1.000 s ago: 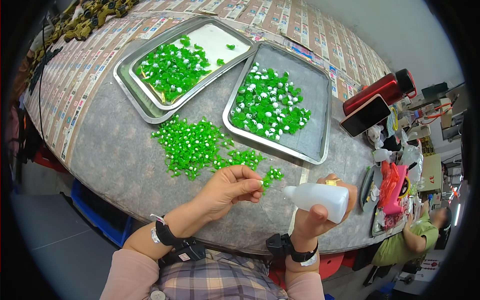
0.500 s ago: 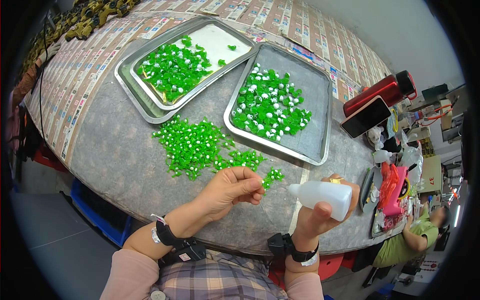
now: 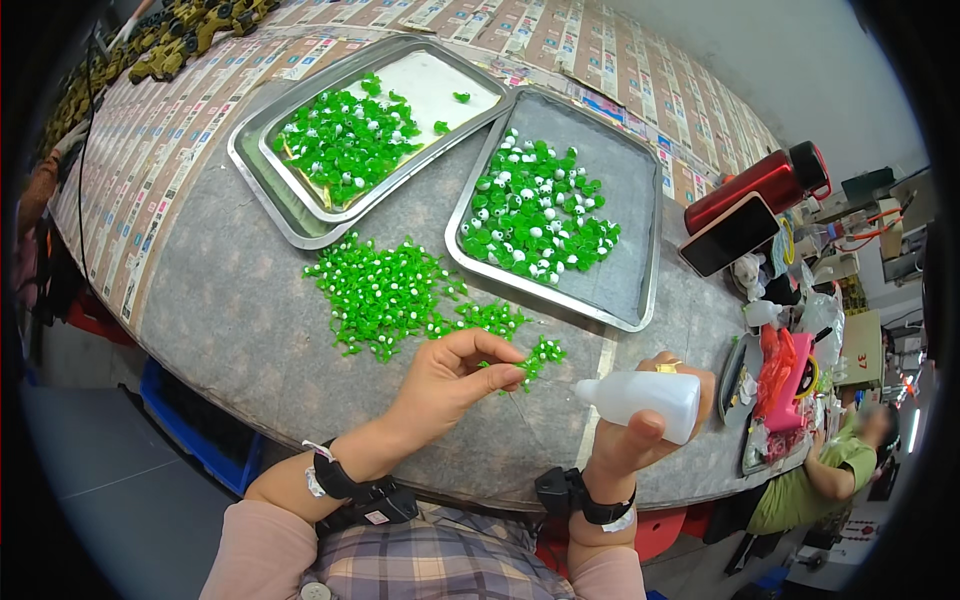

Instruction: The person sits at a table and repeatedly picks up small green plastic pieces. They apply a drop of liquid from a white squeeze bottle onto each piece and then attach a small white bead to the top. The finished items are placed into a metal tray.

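Observation:
My left hand (image 3: 445, 385) is over the near middle of the table, thumb and forefinger pinched together. What the pinch holds, if anything, is too small to make out. Right at its fingertips lies a small cluster of green plastic pieces with white dots (image 3: 543, 354). A larger pile of the same pieces (image 3: 375, 295) spreads beyond the hand. My right hand (image 3: 640, 440) is wrapped round a white translucent squeeze bottle (image 3: 650, 398), tilted nearly flat, its nozzle pointing left toward the left hand. A thin pale strand seems to hang below the left fingertips.
Two metal trays hold green pieces with white eyeball-like beads: the left tray (image 3: 300, 232) and the right tray (image 3: 640, 318). At right lie a phone (image 3: 730, 234) and a red flask (image 3: 745, 190). A blue bin (image 3: 190, 430) stands below the left edge. A person in green (image 3: 815, 485) sits far right.
My left hand has turned slightly and its fingertips have shifted a little, with thumb and forefinger now stretched straighter. The right hand and bottle have barely moved.

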Motion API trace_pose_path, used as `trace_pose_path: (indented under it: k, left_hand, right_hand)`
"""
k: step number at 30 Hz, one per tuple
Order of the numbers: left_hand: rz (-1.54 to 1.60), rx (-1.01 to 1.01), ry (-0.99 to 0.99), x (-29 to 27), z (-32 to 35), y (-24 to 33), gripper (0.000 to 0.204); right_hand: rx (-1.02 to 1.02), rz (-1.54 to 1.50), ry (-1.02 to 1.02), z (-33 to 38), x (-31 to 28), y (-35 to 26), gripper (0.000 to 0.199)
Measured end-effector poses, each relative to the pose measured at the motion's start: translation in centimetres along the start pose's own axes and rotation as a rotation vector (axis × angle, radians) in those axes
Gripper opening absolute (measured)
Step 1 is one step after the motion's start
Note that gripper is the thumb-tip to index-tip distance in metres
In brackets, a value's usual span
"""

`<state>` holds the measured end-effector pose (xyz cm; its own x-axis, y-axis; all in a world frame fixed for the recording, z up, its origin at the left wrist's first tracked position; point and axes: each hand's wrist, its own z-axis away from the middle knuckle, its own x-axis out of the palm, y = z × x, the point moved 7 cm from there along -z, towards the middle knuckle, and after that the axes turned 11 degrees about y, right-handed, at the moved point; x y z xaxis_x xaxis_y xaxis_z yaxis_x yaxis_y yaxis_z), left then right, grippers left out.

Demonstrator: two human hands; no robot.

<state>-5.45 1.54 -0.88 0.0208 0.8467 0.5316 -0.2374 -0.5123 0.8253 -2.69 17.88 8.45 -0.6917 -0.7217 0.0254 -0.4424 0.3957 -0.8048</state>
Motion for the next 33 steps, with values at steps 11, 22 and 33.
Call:
trace_pose_path:
  k: [11,22,33]
  left_hand:
    - [0.005,0.007,0.016,-0.1,0.0,0.2,0.011]
    - [0.042,-0.052,0.087,-0.4,-0.1,-0.1,0.009]
    - [0.071,-0.04,0.106,-0.8,-0.2,-0.2,0.008]
  right_hand:
    - [0.031,-0.054,0.125,-1.1,-1.7,0.1,0.058]
    - [0.436,0.171,-0.234,-5.3,-8.8,12.7,0.035]
    - [-0.177,0.462,-0.452,-4.8,1.7,2.2,0.012]
